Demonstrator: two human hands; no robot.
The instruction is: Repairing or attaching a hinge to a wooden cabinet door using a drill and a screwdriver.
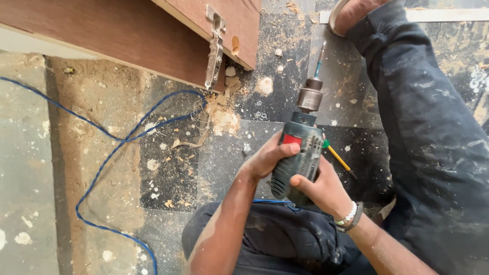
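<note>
Both hands wrapped tight on drill (300, 153): left hand (267, 158) near trigger, right hand (321, 191) under body. Drill over floor, bit (320, 57) up, off hinge (215, 51). Better: steady grip, keep cord (102, 163) away.

drill (300, 147): 1 | hinge (214, 53): 1 | screwdriver (338, 159): 1 | blue cord (102, 163): 1 | hands: 2

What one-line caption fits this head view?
Both hands, left and right, grip a green power drill above a sawdust-strewn floor near a hinged wooden panel.
</note>
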